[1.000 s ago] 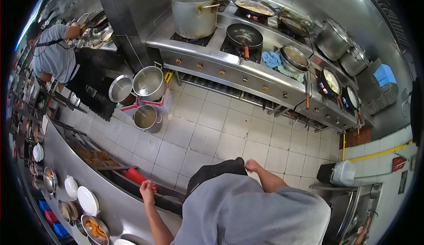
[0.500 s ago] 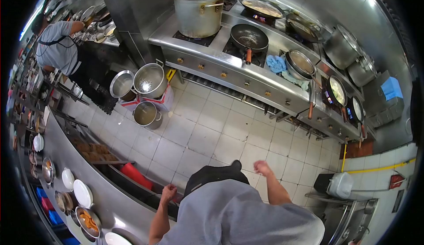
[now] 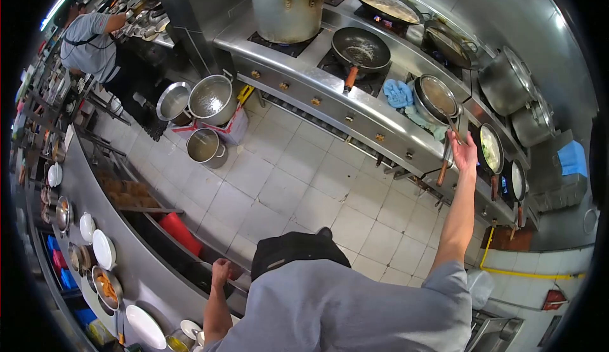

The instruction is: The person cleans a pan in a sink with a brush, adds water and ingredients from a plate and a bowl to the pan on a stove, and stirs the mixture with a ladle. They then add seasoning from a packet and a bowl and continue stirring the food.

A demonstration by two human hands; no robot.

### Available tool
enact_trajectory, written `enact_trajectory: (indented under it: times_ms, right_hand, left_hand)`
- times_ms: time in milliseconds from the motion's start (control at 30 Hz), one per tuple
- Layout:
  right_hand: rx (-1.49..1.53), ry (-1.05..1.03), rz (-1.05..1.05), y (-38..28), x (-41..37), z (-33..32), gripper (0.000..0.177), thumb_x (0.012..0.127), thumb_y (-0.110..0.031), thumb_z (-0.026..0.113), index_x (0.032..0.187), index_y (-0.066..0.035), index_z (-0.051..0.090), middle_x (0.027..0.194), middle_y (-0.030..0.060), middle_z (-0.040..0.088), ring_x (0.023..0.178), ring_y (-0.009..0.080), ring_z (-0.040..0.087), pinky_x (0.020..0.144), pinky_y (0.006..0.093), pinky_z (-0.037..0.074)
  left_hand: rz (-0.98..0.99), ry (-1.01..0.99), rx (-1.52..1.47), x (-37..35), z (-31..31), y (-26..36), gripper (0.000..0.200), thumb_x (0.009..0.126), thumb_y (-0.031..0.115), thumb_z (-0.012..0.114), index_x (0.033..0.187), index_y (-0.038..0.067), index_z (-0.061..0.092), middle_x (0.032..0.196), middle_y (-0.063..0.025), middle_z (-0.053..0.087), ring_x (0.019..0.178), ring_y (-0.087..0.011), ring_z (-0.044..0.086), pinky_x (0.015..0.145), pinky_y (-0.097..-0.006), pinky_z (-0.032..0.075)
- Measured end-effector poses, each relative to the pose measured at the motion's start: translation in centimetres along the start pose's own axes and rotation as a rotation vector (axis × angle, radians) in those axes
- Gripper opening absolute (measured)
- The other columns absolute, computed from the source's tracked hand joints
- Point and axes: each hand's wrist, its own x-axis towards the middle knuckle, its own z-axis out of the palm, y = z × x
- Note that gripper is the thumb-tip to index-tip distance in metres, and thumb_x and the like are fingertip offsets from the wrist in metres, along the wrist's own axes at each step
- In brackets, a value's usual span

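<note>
My right hand (image 3: 464, 154) is stretched out to the stove, palm up. Its thumb and fingers are apart around the handle end of a round, strainer-like metal utensil (image 3: 438, 93). That utensil lies over a dark pan on the stove's front edge, whose wooden handle (image 3: 442, 173) hangs down left of my hand. Just right of the hand, a frying pan (image 3: 490, 148) with pale and green food sits on a burner. My left hand (image 3: 221, 272) hangs by the counter's edge with its fingers curled in, nothing showing in them.
A large stockpot (image 3: 287, 9) and a black wok (image 3: 361, 49) stand on the stove (image 3: 304, 85). Metal pots (image 3: 212, 100) sit on a box on the tiled floor. The curved steel counter (image 3: 143, 263) carries white plates and bowls. Another person (image 3: 89, 41) works at the far left.
My right hand has swung from beside my body up to the handle at the stove. The left hand stays low by the counter. The view has shifted slightly.
</note>
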Motion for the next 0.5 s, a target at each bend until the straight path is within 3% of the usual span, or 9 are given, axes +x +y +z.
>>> enact_trajectory:
  times_ms: [33, 133, 167, 267, 367, 500]
  right_hand:
    - [-0.073, 0.144, -0.025, -0.1, 0.8, 1.2, 0.045, 0.097, -0.020, 0.048, 0.123, 0.016, 0.038, 0.115, 0.0259, 0.055, 0.089, 0.0236, 0.064, 0.065, 0.0247, 0.058]
    - [-0.072, 0.130, 0.033, -0.9, 3.5, 0.4, 0.036, 0.096, -0.011, 0.047, 0.120, 0.015, 0.039, 0.100, 0.0168, 0.056, 0.071, 0.0135, 0.055, 0.048, 0.0170, 0.046]
    - [0.015, 0.211, 0.063, -0.2, 3.2, 3.0, 0.028, 0.095, -0.006, 0.047, 0.115, 0.014, 0.041, 0.089, 0.0108, 0.053, 0.063, 0.0095, 0.045, 0.042, 0.0157, 0.034]
    - [-0.154, 0.294, -0.011, 1.1, 2.4, 5.4, 0.026, 0.095, -0.005, 0.047, 0.115, 0.011, 0.044, 0.085, 0.0060, 0.051, 0.061, 0.0068, 0.043, 0.041, 0.0157, 0.031]
    - [-0.489, 0.244, -0.149, 3.2, 0.4, 8.9, 0.021, 0.096, -0.009, 0.046, 0.115, 0.002, 0.049, 0.081, 0.0019, 0.051, 0.057, 0.0044, 0.039, 0.041, 0.0168, 0.029]
    - [-1.028, 0.498, -0.333, 1.7, 2.0, 13.7, 0.012, 0.098, -0.019, 0.046, 0.106, -0.012, 0.052, 0.072, -0.0050, 0.049, 0.050, 0.0019, 0.035, 0.040, 0.0177, 0.026]
  left_hand:
    - [-0.017, -0.003, -0.008, -0.6, 0.8, -0.1, 0.017, 0.082, 0.010, 0.057, 0.089, -0.005, 0.060, 0.062, -0.0069, 0.058, 0.045, -0.0138, 0.051, 0.039, -0.0271, 0.041]
    - [-0.092, -0.053, -0.088, -0.4, 3.0, -3.7, 0.018, 0.084, 0.013, 0.058, 0.089, -0.003, 0.061, 0.062, -0.0063, 0.059, 0.048, -0.0142, 0.053, 0.040, -0.0284, 0.042]
    - [-0.089, -0.096, -0.047, -0.7, 3.3, -4.5, 0.017, 0.085, 0.014, 0.058, 0.090, -0.002, 0.061, 0.063, -0.0063, 0.059, 0.049, -0.0145, 0.054, 0.042, -0.0284, 0.043]
    - [-0.055, -0.178, 0.127, -2.1, 4.5, -2.1, 0.015, 0.087, 0.014, 0.057, 0.092, 0.000, 0.061, 0.064, -0.0067, 0.060, 0.050, -0.0155, 0.056, 0.044, -0.0284, 0.045]
    - [-0.158, -0.194, 0.200, -0.2, 4.7, -0.3, 0.015, 0.088, 0.015, 0.056, 0.091, 0.001, 0.062, 0.065, -0.0069, 0.060, 0.050, -0.0161, 0.056, 0.042, -0.0292, 0.045]
    - [-0.345, -0.424, -0.401, 10.2, 1.1, -1.8, 0.015, 0.087, 0.011, 0.051, 0.087, 0.002, 0.063, 0.066, -0.0064, 0.060, 0.048, -0.0148, 0.055, 0.039, -0.0280, 0.043]
